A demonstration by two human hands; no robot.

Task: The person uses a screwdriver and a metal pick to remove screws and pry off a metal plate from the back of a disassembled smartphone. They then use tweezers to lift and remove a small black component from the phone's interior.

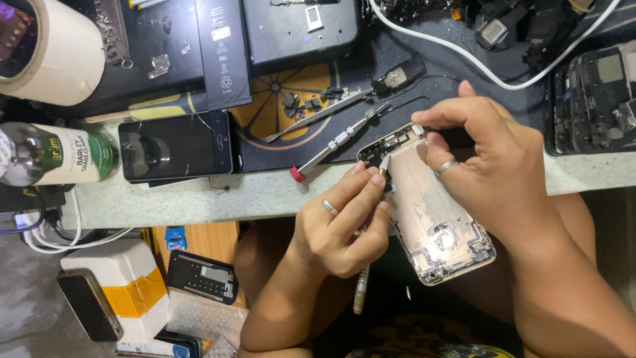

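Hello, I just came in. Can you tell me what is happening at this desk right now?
A person is working on an opened phone housing, rose-gold coloured, held over the edge of the worktable. The right hand grips its upper end, and the left hand presses a small tool against its inner edge. A screwdriver with a red cap, tweezers, a cracked dark phone and a flat black battery lie on the table nearby.

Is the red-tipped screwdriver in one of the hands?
No, the screwdriver lies on the mat, while both hands hold the phone shell.
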